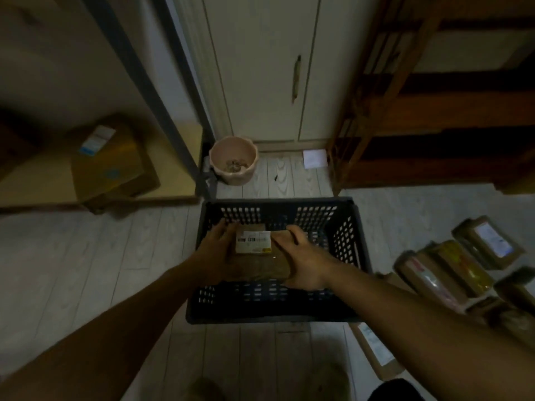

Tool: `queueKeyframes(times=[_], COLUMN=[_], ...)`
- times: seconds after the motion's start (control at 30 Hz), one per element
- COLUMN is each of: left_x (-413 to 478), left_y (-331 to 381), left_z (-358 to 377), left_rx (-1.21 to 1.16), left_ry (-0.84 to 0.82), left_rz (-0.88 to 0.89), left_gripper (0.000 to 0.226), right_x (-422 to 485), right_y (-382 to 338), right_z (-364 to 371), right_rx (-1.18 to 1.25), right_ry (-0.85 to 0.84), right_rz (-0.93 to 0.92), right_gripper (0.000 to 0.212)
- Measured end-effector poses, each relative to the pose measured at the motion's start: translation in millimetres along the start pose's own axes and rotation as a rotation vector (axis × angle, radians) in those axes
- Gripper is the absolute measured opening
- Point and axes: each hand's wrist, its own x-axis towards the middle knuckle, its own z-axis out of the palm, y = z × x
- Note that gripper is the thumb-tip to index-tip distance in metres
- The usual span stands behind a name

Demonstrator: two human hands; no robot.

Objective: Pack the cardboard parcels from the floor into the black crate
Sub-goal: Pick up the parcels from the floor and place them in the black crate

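Observation:
A black perforated crate [344, 227] stands on the pale floor in front of me. Inside its opening I hold a brown cardboard parcel [260, 263] with a white label on top. My left hand [215, 250] grips the parcel's left side, fingers curled over its far edge. My right hand [301, 256] grips the right side the same way. Several more cardboard parcels [451, 267] lie in a heap on the floor to the right of the crate. A flat parcel [376, 351] lies by the crate's near right corner.
A pink pot [233, 163] sits on the floor behind the crate, before white cabinet doors [269, 68]. A wooden shelf unit [434, 111] stands at the back right. To the left, boxes [107, 166] rest on a low shelf. A white paper [315, 158] lies by the cabinet.

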Motion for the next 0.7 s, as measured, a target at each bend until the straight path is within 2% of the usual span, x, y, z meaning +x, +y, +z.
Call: queueKeyframes(times=[0.1, 0.23, 0.4, 0.6, 0.7], left_x=[46, 101, 139, 119, 118], left_y=[-41, -96, -131, -124, -136], left_z=[54, 119, 169, 167, 173], left_rx=[0.3, 0.542, 0.543, 0.544, 0.57], left_ry=[-0.125, -0.202, -0.224, -0.253, -0.294], left_rz=[0.09, 0.116, 0.137, 0.191, 0.195], left_gripper=[0.112, 0.116, 0.094, 0.111, 0.108], right_x=[57, 120, 167, 152, 149], right_y=[38, 76, 101, 101, 93], right_z=[71, 143, 191, 184, 196], right_rx=[0.008, -0.081, -0.216, -0.263, -0.258], right_ry=[-0.011, -0.037, -0.041, -0.019, -0.058], right_rz=[-0.025, -0.051, -0.135, -0.199, -0.189], right_gripper=[0.107, 0.108, 0.108, 0.109, 0.108])
